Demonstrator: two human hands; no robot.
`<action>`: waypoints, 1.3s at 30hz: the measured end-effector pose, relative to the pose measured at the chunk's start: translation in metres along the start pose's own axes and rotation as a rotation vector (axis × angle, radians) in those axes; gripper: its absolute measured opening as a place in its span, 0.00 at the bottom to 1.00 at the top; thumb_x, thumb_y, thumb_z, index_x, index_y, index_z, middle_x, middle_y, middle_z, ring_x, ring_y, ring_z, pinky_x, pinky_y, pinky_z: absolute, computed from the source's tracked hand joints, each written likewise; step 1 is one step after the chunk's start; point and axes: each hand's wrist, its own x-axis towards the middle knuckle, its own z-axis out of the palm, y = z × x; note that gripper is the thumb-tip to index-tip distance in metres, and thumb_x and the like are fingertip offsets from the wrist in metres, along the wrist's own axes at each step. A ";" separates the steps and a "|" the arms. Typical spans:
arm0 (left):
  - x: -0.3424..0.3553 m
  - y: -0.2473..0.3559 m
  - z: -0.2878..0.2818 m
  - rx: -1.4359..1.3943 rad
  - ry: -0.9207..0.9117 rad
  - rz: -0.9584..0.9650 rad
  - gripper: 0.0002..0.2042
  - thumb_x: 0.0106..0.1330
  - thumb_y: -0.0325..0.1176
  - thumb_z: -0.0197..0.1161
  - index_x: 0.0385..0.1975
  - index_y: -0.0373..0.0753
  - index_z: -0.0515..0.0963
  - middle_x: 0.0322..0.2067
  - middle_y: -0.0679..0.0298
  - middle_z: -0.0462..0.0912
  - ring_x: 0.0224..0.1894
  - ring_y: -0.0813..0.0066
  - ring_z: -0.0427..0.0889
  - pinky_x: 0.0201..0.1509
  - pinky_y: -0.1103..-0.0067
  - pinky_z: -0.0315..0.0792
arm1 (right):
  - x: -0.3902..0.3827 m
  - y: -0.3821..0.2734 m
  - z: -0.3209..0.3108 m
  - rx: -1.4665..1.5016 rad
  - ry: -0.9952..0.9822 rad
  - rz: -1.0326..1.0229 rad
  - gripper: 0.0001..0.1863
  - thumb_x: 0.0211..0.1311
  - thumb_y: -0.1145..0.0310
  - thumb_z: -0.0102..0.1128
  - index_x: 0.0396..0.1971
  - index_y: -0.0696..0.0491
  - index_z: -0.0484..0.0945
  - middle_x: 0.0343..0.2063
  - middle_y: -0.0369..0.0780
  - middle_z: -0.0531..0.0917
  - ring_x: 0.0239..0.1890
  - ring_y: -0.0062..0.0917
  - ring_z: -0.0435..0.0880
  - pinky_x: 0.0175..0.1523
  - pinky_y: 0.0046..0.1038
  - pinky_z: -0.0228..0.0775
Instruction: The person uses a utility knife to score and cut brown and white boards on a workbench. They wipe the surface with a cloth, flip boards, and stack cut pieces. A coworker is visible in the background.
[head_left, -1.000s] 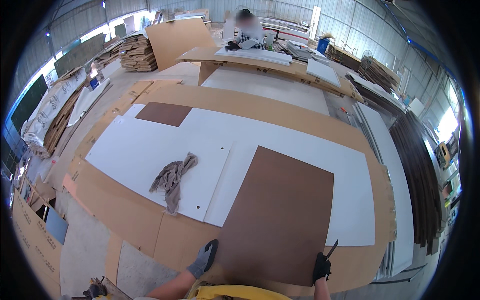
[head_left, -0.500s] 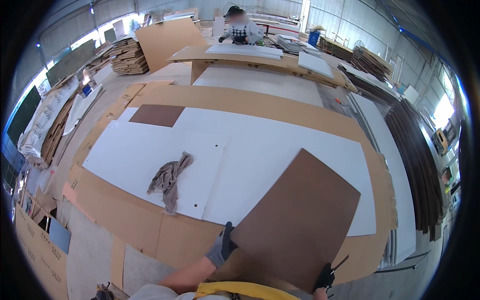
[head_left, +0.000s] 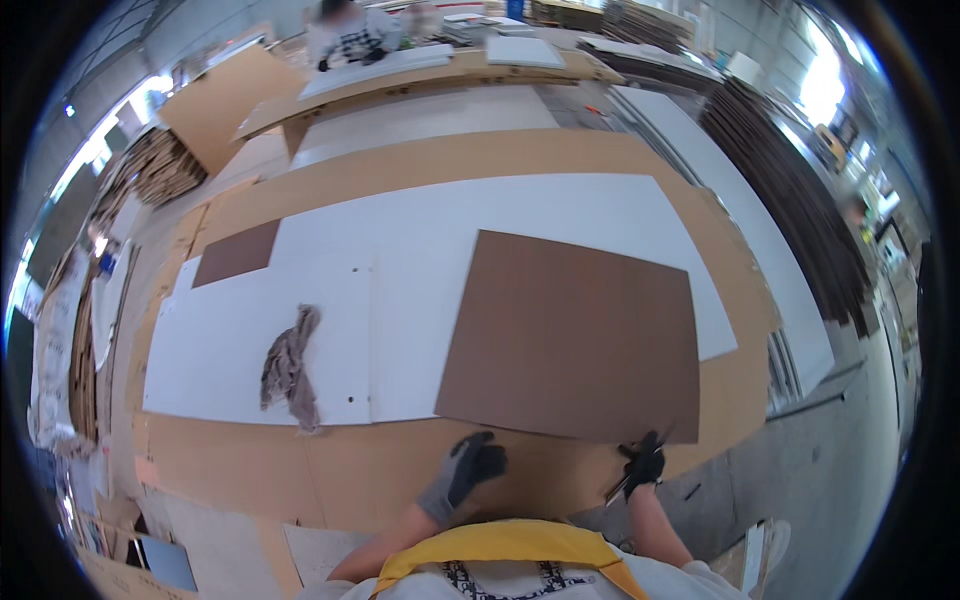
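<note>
A large brown panel [head_left: 575, 335] lies on the right part of the white boards [head_left: 405, 215], its near edge reaching over the cardboard. Just short of that edge is my left hand [head_left: 468, 470] in a grey and black glove, holding nothing, its fingers loosely bent and apart from the panel. My right hand [head_left: 643, 462], gloved in black, is at the panel's near right corner, closed around a thin dark stick-like tool [head_left: 616, 488] whose exact kind I cannot make out. A crumpled grey-brown rag [head_left: 290, 370] and a smaller brown panel [head_left: 238, 253] rest on the left white board.
Cardboard [head_left: 240, 450] covers the surface beneath the boards. Behind it stands another cardboard-topped table [head_left: 420, 78], with a co-worker [head_left: 350, 35] beyond. Long white panels [head_left: 720, 200] and a stack of dark brown strips [head_left: 790, 190] line the right side.
The large brown panel has gone from tilted in both hands to lying on the boards, turned squarer to me. My left hand has come off it. The view has swung right and down.
</note>
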 end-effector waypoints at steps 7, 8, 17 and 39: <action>0.072 0.022 -0.006 -0.397 0.298 -0.040 0.25 0.63 0.55 0.59 0.45 0.37 0.75 0.33 0.55 0.82 0.34 0.64 0.83 0.39 0.70 0.80 | 0.071 -0.032 -0.032 0.071 0.181 0.027 0.19 0.66 0.48 0.52 0.37 0.51 0.73 0.21 0.41 0.81 0.12 0.20 0.67 0.14 0.21 0.52; 0.067 0.027 -0.002 -0.305 0.368 -0.095 0.24 0.63 0.55 0.59 0.43 0.37 0.76 0.32 0.56 0.83 0.32 0.65 0.83 0.37 0.71 0.80 | 0.077 -0.035 -0.033 0.073 0.157 0.027 0.19 0.66 0.48 0.52 0.38 0.51 0.74 0.21 0.41 0.81 0.11 0.20 0.66 0.14 0.21 0.51; 0.033 0.041 -0.024 -0.222 0.625 -0.022 0.24 0.63 0.53 0.60 0.44 0.35 0.75 0.31 0.54 0.83 0.27 0.63 0.83 0.31 0.69 0.80 | 0.080 -0.049 0.023 -0.028 -0.060 0.039 0.19 0.60 0.48 0.61 0.36 0.49 0.72 0.21 0.42 0.81 0.08 0.19 0.65 0.12 0.19 0.51; -0.012 0.095 -0.088 -0.107 0.508 -0.251 0.28 0.59 0.62 0.59 0.32 0.36 0.80 0.28 0.56 0.85 0.26 0.67 0.84 0.32 0.74 0.80 | 0.047 -0.074 0.096 -0.469 -0.251 0.155 0.16 0.62 0.54 0.57 0.31 0.52 0.72 0.20 0.44 0.82 0.10 0.23 0.70 0.13 0.24 0.54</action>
